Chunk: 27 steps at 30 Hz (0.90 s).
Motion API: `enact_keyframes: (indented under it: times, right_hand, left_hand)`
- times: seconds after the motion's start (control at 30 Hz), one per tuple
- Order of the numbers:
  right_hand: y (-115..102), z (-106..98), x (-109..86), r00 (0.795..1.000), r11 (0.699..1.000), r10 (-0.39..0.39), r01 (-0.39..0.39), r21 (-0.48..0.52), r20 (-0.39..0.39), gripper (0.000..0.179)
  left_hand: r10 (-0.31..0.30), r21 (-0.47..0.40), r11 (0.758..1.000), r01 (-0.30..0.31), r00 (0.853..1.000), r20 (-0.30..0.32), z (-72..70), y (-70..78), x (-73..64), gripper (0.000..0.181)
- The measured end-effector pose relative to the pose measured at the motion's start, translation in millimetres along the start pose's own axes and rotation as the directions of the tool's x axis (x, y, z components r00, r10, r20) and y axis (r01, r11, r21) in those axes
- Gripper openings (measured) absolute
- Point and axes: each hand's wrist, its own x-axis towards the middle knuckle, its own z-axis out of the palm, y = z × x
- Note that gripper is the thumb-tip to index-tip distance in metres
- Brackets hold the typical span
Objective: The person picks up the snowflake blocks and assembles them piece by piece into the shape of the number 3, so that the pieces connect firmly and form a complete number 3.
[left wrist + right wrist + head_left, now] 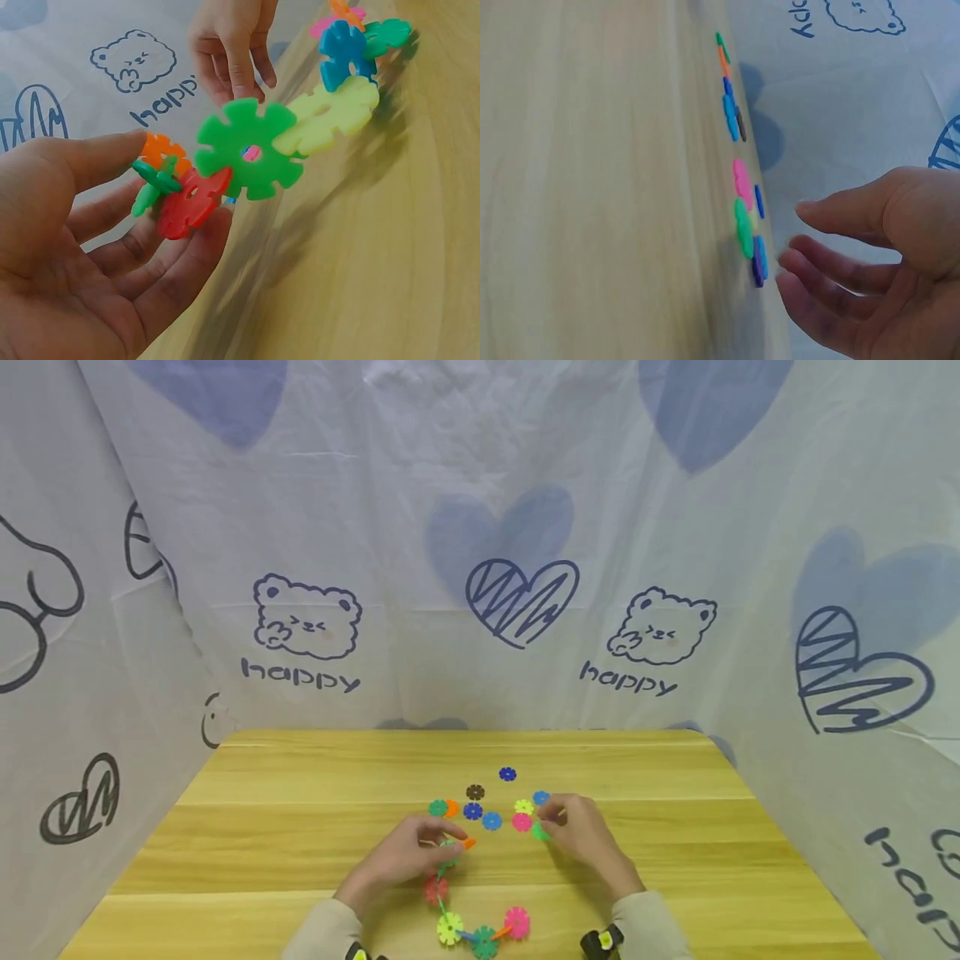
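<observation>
My left hand (405,853) pinches one end of a chain of interlocking plastic snowflake discs, its thumb at an orange disc (166,152). From there the chain runs through a red disc (196,201), a green disc (238,142) and a yellow disc (450,928) to a pink disc (517,923) at the far end, curving toward me. My right hand (588,839) hovers by the loose discs at the right, nearest a green disc (743,229). Its thumb and fingers are bent and apart in the right wrist view, with nothing between them.
Loose discs lie on the wooden table (285,810) beyond my hands: pink (522,822), yellow (524,807), brown (475,792), blue (492,821), dark blue (507,773), and teal (437,808) beside orange. A printed white curtain (405,668) surrounds the table's back and sides.
</observation>
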Motion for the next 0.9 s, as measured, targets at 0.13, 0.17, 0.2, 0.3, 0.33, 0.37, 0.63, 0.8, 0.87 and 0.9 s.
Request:
enact_keyframes:
  times: [0.13, 0.17, 0.2, 0.3, 0.33, 0.37, 0.63, 0.8, 0.87, 0.9]
  right_hand:
    - [2.0, 1.4, -0.8, 0.999, 0.999, 0.033, -0.032, -0.019, 0.008, 0.01]
    - [2.1, 2.3, -1.0, 0.999, 0.999, 0.035, -0.034, -0.022, 0.017, 0.011]
    - [2.6, 3.1, -1.2, 0.999, 0.999, 0.03, -0.029, -0.028, 0.026, 0.013]
    - [4.2, 6.4, -2.2, 0.998, 0.999, 0.018, -0.015, -0.045, 0.062, 0.018]
    - [4.9, 7.4, -2.5, 0.997, 0.999, 0.014, -0.01, -0.051, 0.07, 0.02]
    - [5.8, 8.4, -2.7, 0.997, 0.998, 0.012, -0.008, -0.058, 0.079, 0.02]
    - [9.4, 9.7, -2.2, 0.996, 0.997, 0.029, -0.022, -0.079, 0.083, 0.009]
    - [8.4, 8.0, -1.5, 0.995, 0.997, 0.039, -0.032, -0.075, 0.097, 0.011]
    - [8.2, 7.3, -1.4, 0.994, 0.997, 0.031, -0.024, -0.066, 0.107, 0.013]
    - [8.2, 7.1, -1.2, 0.994, 0.998, 0.021, -0.015, -0.062, 0.112, 0.014]
  left_hand:
    - [0.002, 0.006, 1.0, -0.002, 1.0, 0.003, 1.6, -0.6, -0.3, 0.032]
    - [0.006, 0.008, 1.0, -0.006, 1.0, 0.003, 1.8, -0.9, -0.5, 0.032]
    - [0.01, 0.006, 1.0, -0.01, 1.0, 0.004, 1.9, -1.3, -0.8, 0.031]
    - [0.023, 0.014, 1.0, -0.023, 1.0, 0.005, 2.4, -2.8, -1.6, 0.03]
    - [0.023, 0.01, 1.0, -0.023, 1.0, 0.006, 2.4, -3.1, -2.0, 0.03]
    - [0.022, 0.005, 1.0, -0.022, 1.0, 0.009, 2.4, -3.3, -2.4, 0.031]
    - [0.017, -0.028, 0.999, -0.016, 0.999, 0.033, 2.1, -2.5, -1.0, 0.034]
    - [0.012, -0.033, 0.999, -0.011, 0.999, 0.039, 1.1, -1.0, -0.6, 0.032]
    - [0.017, -0.031, 0.999, -0.016, 0.999, 0.042, 0.9, -0.9, -0.7, 0.033]
    - [0.019, -0.027, 0.999, -0.018, 0.999, 0.042, 0.9, -1.1, -0.6, 0.034]
